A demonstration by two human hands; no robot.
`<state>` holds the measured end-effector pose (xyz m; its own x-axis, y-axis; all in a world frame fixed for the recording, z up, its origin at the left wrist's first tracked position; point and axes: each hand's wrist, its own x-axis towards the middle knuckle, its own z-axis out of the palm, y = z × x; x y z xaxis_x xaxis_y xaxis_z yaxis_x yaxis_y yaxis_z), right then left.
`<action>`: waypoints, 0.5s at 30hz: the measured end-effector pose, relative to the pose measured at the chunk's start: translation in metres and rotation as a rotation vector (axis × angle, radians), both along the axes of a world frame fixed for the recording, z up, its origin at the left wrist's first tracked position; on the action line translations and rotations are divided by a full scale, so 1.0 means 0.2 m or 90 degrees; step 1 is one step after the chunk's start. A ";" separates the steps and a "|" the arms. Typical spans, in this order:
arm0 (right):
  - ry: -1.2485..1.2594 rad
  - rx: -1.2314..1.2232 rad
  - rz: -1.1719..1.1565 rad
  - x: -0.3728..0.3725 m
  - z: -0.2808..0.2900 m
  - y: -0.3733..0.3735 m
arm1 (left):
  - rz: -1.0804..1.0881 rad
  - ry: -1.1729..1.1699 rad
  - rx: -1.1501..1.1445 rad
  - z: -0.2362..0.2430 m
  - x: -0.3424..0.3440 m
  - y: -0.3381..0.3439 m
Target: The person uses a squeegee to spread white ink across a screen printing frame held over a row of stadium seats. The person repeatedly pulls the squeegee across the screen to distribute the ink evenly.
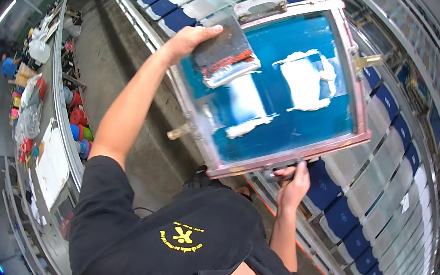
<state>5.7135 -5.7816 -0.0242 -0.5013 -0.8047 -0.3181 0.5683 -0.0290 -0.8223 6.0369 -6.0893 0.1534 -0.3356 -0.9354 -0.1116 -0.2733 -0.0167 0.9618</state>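
A screen-printing frame (338,137) with blue mesh is held up tilted in front of me, with white ink smeared on it in two patches. My left hand (187,43) grips a wide dark squeegee (226,52), thumb on its face, over the upper left of the mesh. White ink coats the squeegee's lower edge. My right hand (295,186) is closed round a dark handle (284,167) at the frame's near edge. A pale handle (260,6) sits on the far edge, and metal brackets (369,61) stick out at the sides.
Long rows of dark blue fabric pieces (322,184) lie on a printing table (364,159) behind and beside the frame. Across the concrete aisle (115,36), a shelf at the left holds several coloured tubs (80,116), a white jug (39,51) and plastic bags.
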 end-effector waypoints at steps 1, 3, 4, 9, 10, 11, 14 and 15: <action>0.073 -0.006 0.102 -0.10 -0.20 0.06 | 0.042 0.002 0.006 -0.16 -0.01 0.07; 0.122 0.033 0.230 -0.26 -0.29 0.05 | 0.092 -0.011 0.056 -0.36 0.00 0.11; 0.146 0.069 0.283 -0.31 -0.22 0.02 | 0.103 0.012 0.064 -0.44 0.04 0.11; 0.503 0.231 0.694 -0.66 0.33 -0.25 | 0.130 0.120 0.070 -0.43 0.18 0.07; 0.650 0.136 0.636 -0.71 0.46 -0.35 | 0.173 0.114 0.020 -0.44 0.14 0.09; 0.808 0.034 0.502 -0.75 0.58 -0.50 | 0.148 0.089 -0.004 -0.42 0.14 0.04; 1.039 -0.264 0.308 -0.68 0.96 -1.11 | 0.041 -0.025 -0.039 -0.31 0.14 -0.07; 1.080 -0.300 0.316 -0.56 1.09 -1.33 | 0.035 -0.043 -0.053 -0.28 0.13 -0.09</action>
